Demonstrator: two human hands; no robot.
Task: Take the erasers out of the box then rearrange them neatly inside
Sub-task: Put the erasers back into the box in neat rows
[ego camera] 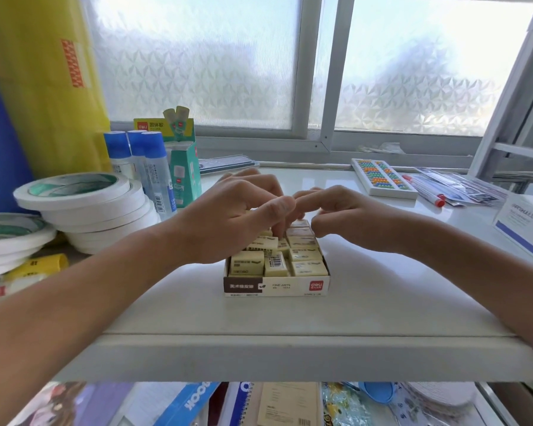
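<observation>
Box: a small open cardboard eraser box stands on the white shelf top, near its middle, with the printed front wall facing the camera.
Erasers: cream wrapped erasers fill the box; those in the right column lie flat and in line, those on the left and in the middle are tilted and uneven.
Left hand: the left hand reaches over the back half of the box, fingers curled down among the erasers; whether they pinch 1 cannot be told, since the fingertips are hidden.
Right hand: the right hand is above the box's back right corner, fingers bent, index finger stretched toward the left thumb; what it holds, if anything, cannot be told.
Left of the box: stacked rolls of white tape, 3 blue-capped glue bottles and a teal glue-stick carton.
Right, further back: a small abacus with coloured beads and a red-capped marker.
</observation>
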